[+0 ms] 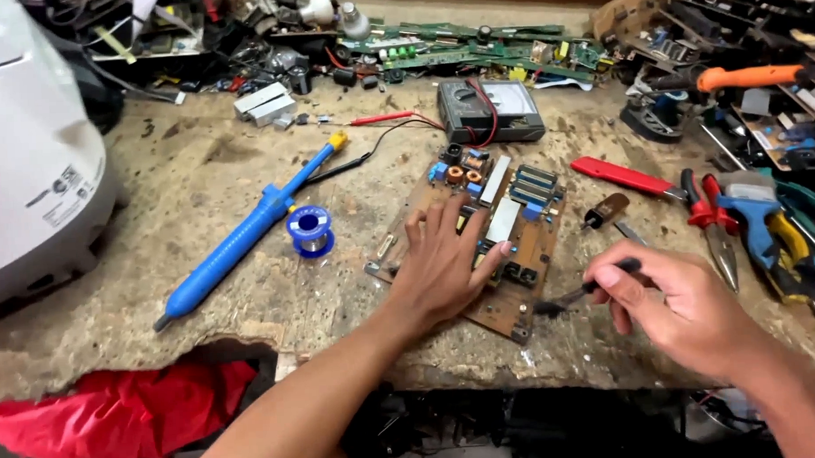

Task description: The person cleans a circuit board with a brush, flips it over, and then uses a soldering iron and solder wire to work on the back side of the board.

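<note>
Clearly I was mid-cleaning: my left hand (440, 264) lay flat, fingers spread, pinning the brown circuit board (480, 244) at the workbench (198, 173) centre, while my right hand (676, 301) pinched a small brush (572, 297) at its edge; steady short strokes seemed needed next.

The left hand (440, 268) covers the near-left part of the brown circuit board (507, 234), hiding the components beneath the palm. The dark tool tip (555, 303) beyond the right hand (677, 305) is blurred; its kind cannot be told. Left of both hands, the white appliance (25, 152) is cut off by the frame edge.
</note>
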